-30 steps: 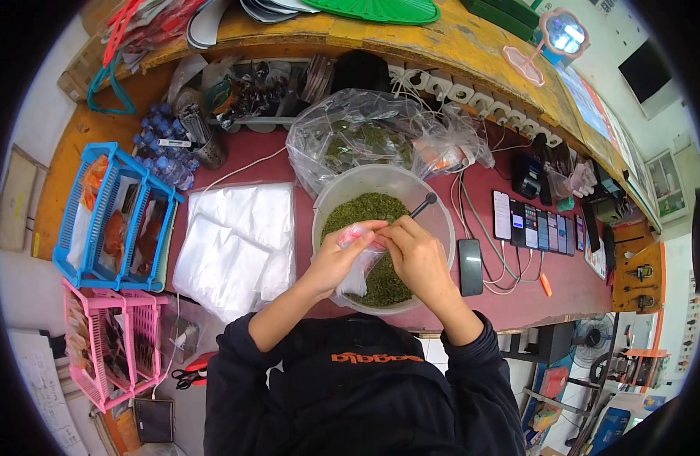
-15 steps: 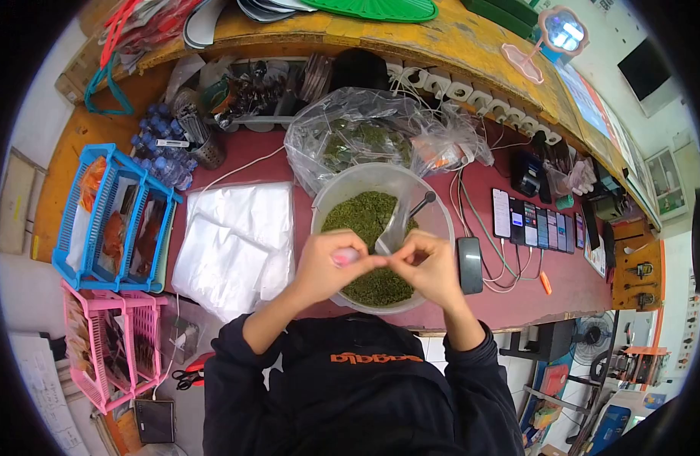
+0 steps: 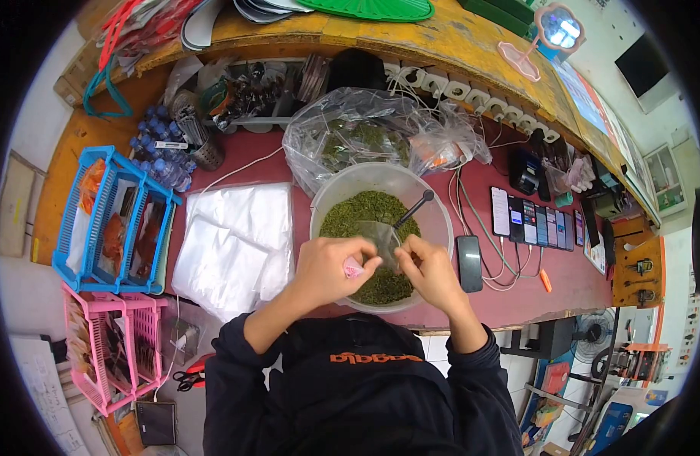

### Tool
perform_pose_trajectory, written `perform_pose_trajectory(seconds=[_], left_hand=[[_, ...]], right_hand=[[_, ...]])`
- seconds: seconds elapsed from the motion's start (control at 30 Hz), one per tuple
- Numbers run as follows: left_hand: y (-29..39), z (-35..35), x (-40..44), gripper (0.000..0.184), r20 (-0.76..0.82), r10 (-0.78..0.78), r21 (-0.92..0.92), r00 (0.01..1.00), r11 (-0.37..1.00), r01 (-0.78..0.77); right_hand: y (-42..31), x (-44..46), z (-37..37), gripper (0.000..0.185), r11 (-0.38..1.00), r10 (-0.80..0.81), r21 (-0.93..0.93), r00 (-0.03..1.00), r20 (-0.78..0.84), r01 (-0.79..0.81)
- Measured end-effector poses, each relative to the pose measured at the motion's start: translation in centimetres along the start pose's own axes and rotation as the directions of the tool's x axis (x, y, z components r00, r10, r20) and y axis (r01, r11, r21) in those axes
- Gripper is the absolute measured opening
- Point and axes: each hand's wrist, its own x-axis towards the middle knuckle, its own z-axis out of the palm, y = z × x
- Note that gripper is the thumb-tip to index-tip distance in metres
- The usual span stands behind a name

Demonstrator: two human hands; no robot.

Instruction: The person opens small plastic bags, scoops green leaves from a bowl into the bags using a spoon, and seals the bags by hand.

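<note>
A round translucent tub (image 3: 439,220) holds chopped green leaves (image 3: 365,207). Over it, my left hand (image 3: 336,267) is closed, with a small pink-and-white item (image 3: 353,267) showing between its fingers and the edge of a clear plastic bag (image 3: 382,237) beside its fingertips. My right hand (image 3: 424,262) pinches the other side of that bag. The bag hangs between both hands and looks empty. A black-handled spoon (image 3: 415,208) stands in the leaves, its lower end hidden.
Left of the tub lies a stack of clear bags (image 3: 232,251). Behind it sits a large plastic bag of leaves (image 3: 350,140). Phones (image 3: 528,223) with cables and a black power bank (image 3: 468,263) lie to the right. Blue basket (image 3: 116,220) and pink basket (image 3: 114,349) stand far left.
Both hands first worked close together at a pinkish bundle; now they are slightly apart, with the clear bag spread between them. The pink-and-white item stays in my left hand.
</note>
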Motion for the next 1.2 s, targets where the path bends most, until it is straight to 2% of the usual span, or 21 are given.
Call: perform_pose_trajectory(seconds=[0.07, 0.17, 0.2, 0.27, 0.3, 0.37, 0.4, 0.47, 0.5, 0.53, 0.57, 0.6, 0.67, 0.7, 0.73, 0.8, 0.87, 0.93, 1.07, 1.13, 1.2], left_hand=[[-0.3, -0.8, 0.9, 0.016, 0.094, -0.072, -0.008, 0.993, 0.997, 0.073], [-4.0, -0.8, 1.3, 0.027, 0.355, -0.043, 0.210, 0.934, 0.977, -0.035], [-4.2, -0.6, 1.3, 0.027, 0.355, -0.043, 0.211, 0.934, 0.977, -0.035], [-4.5, -0.3, 1.4, 0.044, 0.272, -0.055, 0.400, 0.961, 0.914, -0.061], [-3.9, -0.2, 1.5, 0.044, 0.272, -0.053, 0.399, 0.961, 0.915, -0.062], [-2.0, 0.1, 1.6, 0.059, 0.176, 0.004, 0.318, 0.984, 0.946, -0.061], [-1.9, 0.7, 1.5, 0.059, 0.176, 0.001, 0.318, 0.984, 0.946, -0.058], [-2.1, 2.2, 1.2, 0.071, 0.157, 0.199, 0.239, 0.967, 0.943, -0.233], [-2.1, 2.4, 1.3, 0.053, 0.058, 0.258, 0.226, 0.964, 0.938, -0.264], [-2.4, 2.2, 1.4, 0.053, 0.060, 0.256, 0.226, 0.965, 0.938, -0.263], [-3.0, 1.8, 1.6, 0.051, -0.045, 0.293, 0.214, 0.955, 0.937, -0.277], [-3.6, 1.4, 1.6, 0.049, -0.151, 0.325, 0.202, 0.934, 0.934, -0.293], [-4.7, 0.4, 1.3, 0.048, -0.206, 0.304, 0.226, 0.930, 0.940, -0.258], [-4.8, -0.3, 1.1, 0.050, -0.210, 0.225, 0.178, 0.951, 0.966, -0.189], [-4.9, -0.9, 0.9, 0.051, -0.210, 0.144, 0.130, 0.967, 0.984, -0.118], [-5.1, -1.8, 0.6, 0.054, -0.208, 0.113, 0.056, 0.971, 0.993, -0.103], [-5.5, -2.4, 0.2, 0.057, -0.228, 0.063, -0.080, 0.971, 0.993, -0.083], [-5.5, -2.5, 0.1, 0.058, -0.216, 0.044, -0.107, 0.975, 0.992, -0.068], [-5.4, -2.5, 0.4, 0.058, -0.233, 0.073, -0.117, 0.970, 0.988, -0.102], [-5.4, -2.5, 0.4, 0.059, -0.237, 0.076, -0.130, 0.968, 0.986, -0.109], [-5.5, -2.5, 0.4, 0.059, -0.239, 0.059, -0.162, 0.969, 0.982, -0.100]], right_hand=[[0.7, -0.1, -0.4, 0.013, 0.889, 0.159, 0.393, 0.962, 0.221, -0.237], [0.2, 0.1, -1.9, 0.011, 0.821, 0.171, 0.486, 0.942, 0.289, -0.299], [0.3, 0.2, -2.1, 0.011, 0.821, 0.171, 0.487, 0.942, 0.288, -0.298], [0.4, 0.2, -2.6, 0.022, 0.966, 0.093, 0.211, 0.960, 0.265, -0.151], [0.1, 0.1, -2.7, 0.022, 0.966, 0.094, 0.210, 0.960, 0.264, -0.152], [-1.0, 0.2, -2.4, 0.030, 0.999, 0.052, -0.004, 0.981, 0.188, -0.052], [-1.5, 0.3, -2.1, 0.030, 0.999, 0.052, -0.003, 0.980, 0.191, -0.052], [-2.1, 0.5, -1.3, 0.028, 0.998, -0.035, -0.045, 0.994, 0.106, 0.040], [-2.0, 0.7, -1.0, 0.028, 0.998, -0.033, -0.043, 0.994, 0.109, 0.038], [-1.5, 1.0, -0.6, 0.026, 0.992, -0.117, -0.043, 0.993, 0.035, 0.118], [-0.9, 1.5, -0.2, 0.025, 0.979, -0.198, -0.049, 0.979, -0.041, 0.196], [-0.2, 2.3, -0.1, 0.025, 0.980, -0.194, -0.048, 0.980, -0.042, 0.192], [2.0, 4.0, 0.6, 0.015, 0.852, -0.362, -0.433, 0.929, -0.078, 0.296], [3.9, 4.1, 2.0, 0.008, 0.775, -0.396, -0.555, 0.917, -0.052, 0.303], [5.0, 4.1, 2.6, 0.008, 0.775, -0.397, -0.554, 0.916, -0.054, 0.304], [6.1, 3.7, 2.9, 0.014, 0.606, -0.224, -0.664, 0.895, 0.385, 0.437], [6.1, 3.1, 3.5, 0.021, 0.644, -0.211, -0.631, 0.893, 0.397, 0.433], [4.9, 2.6, 4.4, 0.017, 0.647, -0.085, -0.704, 0.945, 0.316, 0.294], [2.6, 1.3, 4.9, 0.018, 0.680, -0.099, -0.635, 0.904, 0.416, 0.367], [1.1, 0.9, 3.2, 0.021, 0.859, -0.161, -0.380, 0.886, 0.434, 0.342], [0.8, 0.9, 1.7, 0.022, 0.891, -0.106, -0.357, 0.893, 0.438, 0.281]])
